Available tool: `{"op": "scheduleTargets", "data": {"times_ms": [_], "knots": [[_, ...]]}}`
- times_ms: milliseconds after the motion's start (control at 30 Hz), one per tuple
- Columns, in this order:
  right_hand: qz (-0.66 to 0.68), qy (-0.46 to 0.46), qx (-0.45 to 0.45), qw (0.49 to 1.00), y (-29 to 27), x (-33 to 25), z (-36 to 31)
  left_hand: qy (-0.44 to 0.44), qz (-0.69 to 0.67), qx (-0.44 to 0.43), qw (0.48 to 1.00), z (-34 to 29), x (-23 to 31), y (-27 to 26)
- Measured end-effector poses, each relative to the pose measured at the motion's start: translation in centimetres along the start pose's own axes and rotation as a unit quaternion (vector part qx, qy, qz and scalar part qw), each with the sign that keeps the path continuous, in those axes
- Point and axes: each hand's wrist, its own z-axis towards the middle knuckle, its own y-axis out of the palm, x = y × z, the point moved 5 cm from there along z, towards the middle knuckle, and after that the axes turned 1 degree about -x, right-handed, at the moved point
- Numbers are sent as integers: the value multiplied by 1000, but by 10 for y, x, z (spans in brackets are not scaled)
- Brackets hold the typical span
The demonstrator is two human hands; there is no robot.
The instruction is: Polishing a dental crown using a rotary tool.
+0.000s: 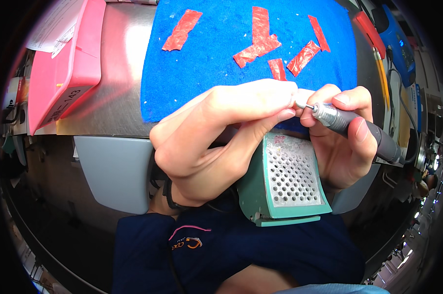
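My right hand (340, 156) grips a grey rotary handpiece (347, 123) like a pen. Its thin metal shank points left, toward my left fingertips, with a small pale tip or piece (300, 102) at its end. My left hand (216, 122) is closed in a pinch at that tip. Whatever it holds is mostly hidden by the fingers. Both hands meet above the near edge of a blue towel (202, 78). Below them stands a green dust-extraction box (253, 188) with a perforated pale metal face (295, 171).
Several red tape strips (258, 41) lie on the towel. A pink bin (86, 59) with papers stands on the metal bench (121, 98) at left. A blue device (397, 44), tools and a cable are at right. Grey armrests (116, 171) flank my lap.
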Motion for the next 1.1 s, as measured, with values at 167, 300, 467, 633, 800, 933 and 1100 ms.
{"op": "scheduleTargets", "data": {"times_ms": [167,300,467,633,800,933,1100], "knots": [[-2,3,8,1000,0,-1,0,-3,3,4,1000,-1,0,0],[-11,3,22,1000,2,-1,0,-1,5,3,1000,-2,-2,-1],[-10,4,23,1000,4,0,0,9,8,4,1000,-2,-3,-1],[-17,-1,32,999,4,-2,-1,16,11,1,1000,-1,-2,0],[-21,-1,24,999,3,-1,0,21,14,2,1000,-1,-2,0],[-22,-4,22,1000,4,-1,1,24,20,1,1000,-1,-2,0],[-25,-13,15,999,5,0,2,25,28,-5,999,0,-1,0]]}}
